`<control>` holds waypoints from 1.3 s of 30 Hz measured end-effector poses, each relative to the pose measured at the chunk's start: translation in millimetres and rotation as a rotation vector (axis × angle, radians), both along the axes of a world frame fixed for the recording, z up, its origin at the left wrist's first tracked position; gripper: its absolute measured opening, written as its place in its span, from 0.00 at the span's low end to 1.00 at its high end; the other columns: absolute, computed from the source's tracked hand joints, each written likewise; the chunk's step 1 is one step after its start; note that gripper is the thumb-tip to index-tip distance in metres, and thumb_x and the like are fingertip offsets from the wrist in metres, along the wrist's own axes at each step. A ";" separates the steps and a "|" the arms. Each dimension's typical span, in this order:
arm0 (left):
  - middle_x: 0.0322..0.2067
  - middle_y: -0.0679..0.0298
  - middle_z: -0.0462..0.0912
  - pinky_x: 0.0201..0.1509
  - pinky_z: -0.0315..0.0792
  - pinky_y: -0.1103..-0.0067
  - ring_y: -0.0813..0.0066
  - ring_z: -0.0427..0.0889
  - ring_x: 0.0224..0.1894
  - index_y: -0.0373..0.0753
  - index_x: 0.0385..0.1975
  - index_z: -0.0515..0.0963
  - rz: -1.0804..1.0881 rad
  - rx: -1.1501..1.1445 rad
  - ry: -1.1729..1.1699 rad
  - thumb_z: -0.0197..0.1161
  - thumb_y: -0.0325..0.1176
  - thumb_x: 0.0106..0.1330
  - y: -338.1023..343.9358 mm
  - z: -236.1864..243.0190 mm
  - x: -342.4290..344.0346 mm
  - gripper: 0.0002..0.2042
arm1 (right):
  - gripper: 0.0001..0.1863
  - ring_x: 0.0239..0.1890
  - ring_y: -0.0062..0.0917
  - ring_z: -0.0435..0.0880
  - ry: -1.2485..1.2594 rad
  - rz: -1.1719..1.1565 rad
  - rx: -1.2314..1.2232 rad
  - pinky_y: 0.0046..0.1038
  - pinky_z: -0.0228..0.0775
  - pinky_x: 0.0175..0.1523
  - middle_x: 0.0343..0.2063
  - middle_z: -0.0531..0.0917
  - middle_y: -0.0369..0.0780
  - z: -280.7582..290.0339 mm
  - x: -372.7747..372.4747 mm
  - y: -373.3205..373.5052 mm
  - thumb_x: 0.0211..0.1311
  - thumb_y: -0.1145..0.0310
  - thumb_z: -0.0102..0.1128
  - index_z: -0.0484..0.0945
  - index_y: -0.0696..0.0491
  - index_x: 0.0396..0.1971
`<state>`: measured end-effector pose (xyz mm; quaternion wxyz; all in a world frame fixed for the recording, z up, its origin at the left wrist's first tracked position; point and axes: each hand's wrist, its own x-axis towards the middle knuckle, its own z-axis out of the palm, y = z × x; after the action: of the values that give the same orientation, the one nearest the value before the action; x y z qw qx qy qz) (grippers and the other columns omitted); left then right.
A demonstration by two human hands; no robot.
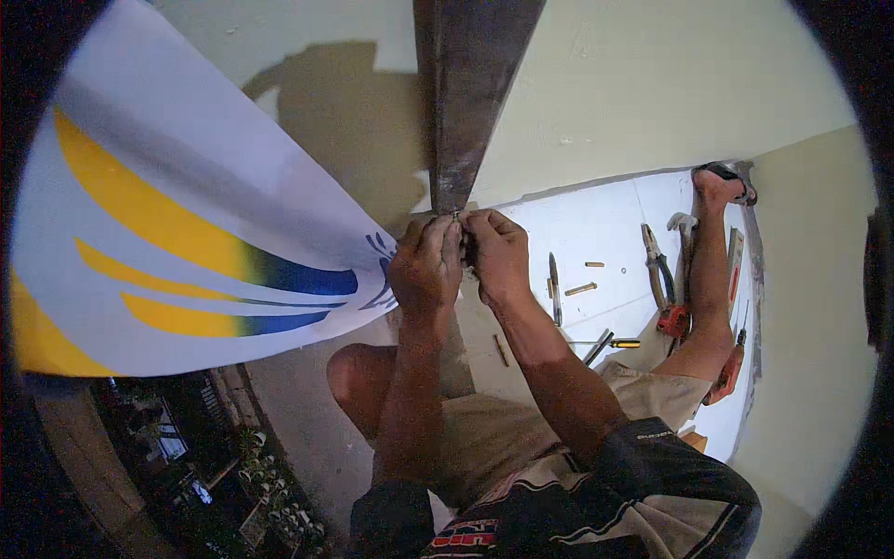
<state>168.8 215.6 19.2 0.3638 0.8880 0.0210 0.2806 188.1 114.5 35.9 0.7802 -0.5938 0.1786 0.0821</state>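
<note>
My left hand (426,263) and my right hand (499,257) meet at the lower end of a dark brown wooden post (461,121). Fingers on both hands are curled and pinched together around something small between them. A bit of it looks metallic near the fingertips, but most is hidden, so I cannot tell its kind. Right of my hands, a slim pointed tool (555,287) and short brass-coloured pieces (581,289) lie on the white tiled floor (596,224).
Pliers (652,265), a claw hammer (685,244), a yellow-handled screwdriver (626,344) and a red drill (727,377) lie around my outstretched leg. A white banner with yellow and blue shapes (168,214) hangs at left. Beyond a ledge, potted plants (270,480) show lower down.
</note>
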 end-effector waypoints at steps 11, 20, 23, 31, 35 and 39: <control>0.34 0.58 0.84 0.40 0.77 0.67 0.54 0.84 0.36 0.40 0.34 0.83 -0.040 0.024 0.203 0.64 0.35 0.64 4.1 30.5 1.5 0.06 | 0.08 0.20 0.18 0.73 0.157 0.043 0.290 0.20 0.68 0.25 0.22 0.77 0.34 0.8 5.9 -5.8 0.67 0.68 0.56 0.81 0.57 0.33; 0.33 0.60 0.83 0.35 0.78 0.69 0.57 0.84 0.33 0.42 0.37 0.83 0.003 0.053 0.053 0.65 0.34 0.62 2.1 21.3 -2.2 0.06 | 0.09 0.23 0.17 0.73 0.064 0.034 0.149 0.21 0.66 0.27 0.22 0.77 0.33 6.0 -4.7 -0.9 0.68 0.67 0.57 0.80 0.55 0.30; 0.35 0.60 0.85 0.40 0.78 0.71 0.59 0.85 0.36 0.41 0.36 0.84 0.023 0.022 0.026 0.66 0.33 0.61 -2.6 20.6 -3.2 0.06 | 0.10 0.24 0.16 0.73 0.025 0.051 0.051 0.21 0.66 0.28 0.23 0.78 0.33 3.3 -1.7 -3.6 0.68 0.67 0.56 0.80 0.56 0.28; 0.32 0.61 0.84 0.37 0.78 0.70 0.58 0.84 0.33 0.41 0.36 0.84 0.073 0.003 -0.047 0.68 0.32 0.59 -8.9 14.3 -3.4 0.07 | 0.11 0.25 0.18 0.77 -0.037 0.070 0.011 0.21 0.70 0.29 0.25 0.81 0.36 -2.6 7.9 -1.3 0.69 0.69 0.53 0.81 0.59 0.31; 0.34 0.60 0.85 0.38 0.78 0.73 0.62 0.85 0.33 0.39 0.36 0.84 0.100 -0.163 0.055 0.68 0.31 0.60 -14.2 12.0 -4.3 0.07 | 0.11 0.26 0.19 0.78 -0.023 0.040 0.060 0.22 0.72 0.31 0.27 0.82 0.37 -9.8 9.0 -1.3 0.69 0.69 0.52 0.81 0.61 0.32; 0.35 0.58 0.86 0.39 0.78 0.74 0.65 0.85 0.32 0.38 0.36 0.84 0.082 -0.283 0.040 0.68 0.31 0.62 -12.0 9.7 -5.2 0.07 | 0.12 0.28 0.18 0.78 0.016 0.039 0.118 0.22 0.72 0.33 0.29 0.82 0.37 -9.3 5.3 -0.7 0.70 0.68 0.53 0.81 0.61 0.33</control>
<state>163.7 203.6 28.9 0.4731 0.8317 0.1038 0.2715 193.4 113.8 26.6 0.8107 -0.5495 0.1682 0.1123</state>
